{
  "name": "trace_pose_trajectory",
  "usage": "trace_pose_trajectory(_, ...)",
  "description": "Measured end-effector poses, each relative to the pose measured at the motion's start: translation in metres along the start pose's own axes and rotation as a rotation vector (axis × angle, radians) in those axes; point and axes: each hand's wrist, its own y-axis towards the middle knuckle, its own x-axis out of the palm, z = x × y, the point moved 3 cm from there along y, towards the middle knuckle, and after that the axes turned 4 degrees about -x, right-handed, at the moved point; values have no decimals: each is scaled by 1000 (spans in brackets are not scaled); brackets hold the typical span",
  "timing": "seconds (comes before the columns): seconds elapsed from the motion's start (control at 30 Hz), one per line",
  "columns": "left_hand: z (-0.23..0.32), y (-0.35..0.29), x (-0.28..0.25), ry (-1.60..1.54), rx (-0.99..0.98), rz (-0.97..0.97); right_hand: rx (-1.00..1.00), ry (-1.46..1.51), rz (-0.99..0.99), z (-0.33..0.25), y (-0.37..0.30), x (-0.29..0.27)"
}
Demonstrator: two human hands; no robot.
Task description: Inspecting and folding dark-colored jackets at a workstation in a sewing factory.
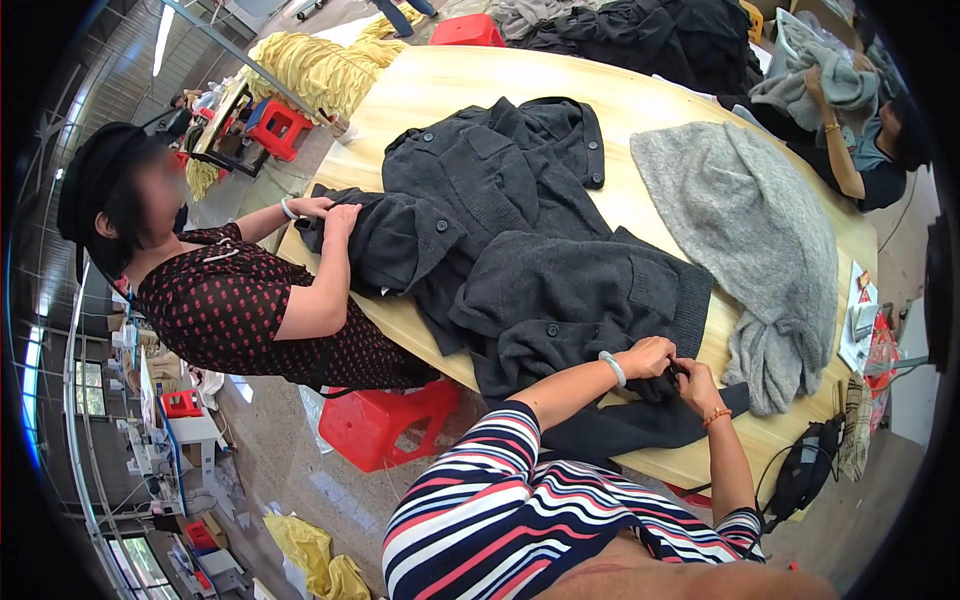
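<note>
A dark grey buttoned cardigan (590,285) lies bunched near the table's front edge. My left hand (648,357), with a pale bangle at the wrist, is closed on its dark fabric by the ribbed hem. Close beside it, my right hand (697,387), wearing an orange bead bracelet, pinches the same fabric. The bit between my fingertips is too small to make out. A dark sleeve (630,428) stretches along the table edge below my hands. Farther back lies another dark grey cardigan (480,170) with buttons and a pocket.
On the left, a co-worker's hands (335,212) rest on dark knitwear. Light grey knitwear (745,200) covers the right part of the wooden table (400,90). At far right another person handles grey knitwear (825,85). A red stool (380,425) stands by the front edge; a black bag (808,465) is right.
</note>
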Motion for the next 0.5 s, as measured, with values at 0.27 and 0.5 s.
trace_pose_trajectory(0.27, 2, -9, 6, 36, -36, 33, -137, -114, 24, 7, -2, 7)
trace_pose_trajectory(0.5, 3, -24, 5, 100, -51, 49, -189, -179, -105, 5, 0, 12)
